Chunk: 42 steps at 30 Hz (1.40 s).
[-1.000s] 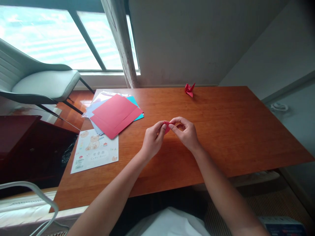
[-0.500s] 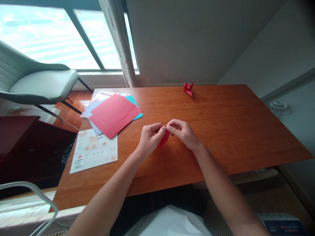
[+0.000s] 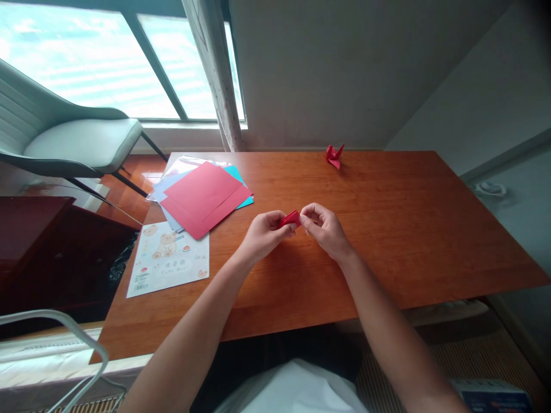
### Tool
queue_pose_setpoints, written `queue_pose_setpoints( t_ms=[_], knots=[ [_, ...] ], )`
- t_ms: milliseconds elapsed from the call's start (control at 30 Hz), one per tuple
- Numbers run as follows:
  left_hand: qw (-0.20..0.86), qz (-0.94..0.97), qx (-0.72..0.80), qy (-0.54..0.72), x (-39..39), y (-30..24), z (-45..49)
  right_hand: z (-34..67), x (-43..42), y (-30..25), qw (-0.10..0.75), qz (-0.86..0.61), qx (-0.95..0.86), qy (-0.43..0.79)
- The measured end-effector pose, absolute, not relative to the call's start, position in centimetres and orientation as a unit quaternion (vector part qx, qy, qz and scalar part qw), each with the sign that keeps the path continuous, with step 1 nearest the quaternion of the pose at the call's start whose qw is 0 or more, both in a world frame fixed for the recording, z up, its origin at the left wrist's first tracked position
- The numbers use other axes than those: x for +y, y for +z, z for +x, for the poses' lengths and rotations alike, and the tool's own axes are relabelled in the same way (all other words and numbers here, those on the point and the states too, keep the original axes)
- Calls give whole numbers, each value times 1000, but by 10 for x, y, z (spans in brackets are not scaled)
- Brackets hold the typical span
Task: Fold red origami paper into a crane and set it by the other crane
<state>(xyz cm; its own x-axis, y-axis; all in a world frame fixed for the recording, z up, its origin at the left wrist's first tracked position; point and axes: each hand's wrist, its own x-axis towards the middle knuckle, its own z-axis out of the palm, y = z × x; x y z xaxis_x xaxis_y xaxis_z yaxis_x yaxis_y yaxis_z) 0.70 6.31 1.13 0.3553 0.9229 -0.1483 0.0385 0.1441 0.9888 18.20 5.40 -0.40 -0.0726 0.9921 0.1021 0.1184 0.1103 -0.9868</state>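
Observation:
Above the middle of the wooden table, a small folded red paper (image 3: 291,218) is held between both hands. My left hand (image 3: 267,232) is closed on its left part, with the thumb in front and the fingers behind. The thumb and index finger of my right hand (image 3: 322,225) pinch its right end. Much of the paper is covered by the fingers, so its full shape is hidden. Farther back on the table stands a red origami crane (image 3: 334,156), apart from both hands.
Sheets of red paper (image 3: 202,198) lie over blue ones (image 3: 245,202) and a clear wrapper at the table's (image 3: 408,229) left. In front of them is a white card with bear drawings (image 3: 167,261). A pale chair (image 3: 81,143) stands by the window.
The red paper has been turned from hanging down below the fingers to lying across between them, with its folded layers showing. The view has shifted slightly.

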Motion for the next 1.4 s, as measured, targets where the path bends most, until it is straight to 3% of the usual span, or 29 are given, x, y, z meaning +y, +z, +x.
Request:
queue_pose_setpoints(
  t_ms=[167, 433, 600, 1400],
  knots=[
    [563, 612, 438, 341, 64, 7, -1, 182, 52, -2, 425, -466, -628, 456],
    [670, 498, 423, 353, 67, 11, -2, 184, 49, 3, 468, -489, -582, 450],
    [658, 444, 438, 423, 69, 8, -2, 182, 49, 3, 402, -483, -614, 478],
    [643, 482, 404, 438, 63, 5, 10, 180, 50, -3, 501, -491, -543, 461]
  ],
)
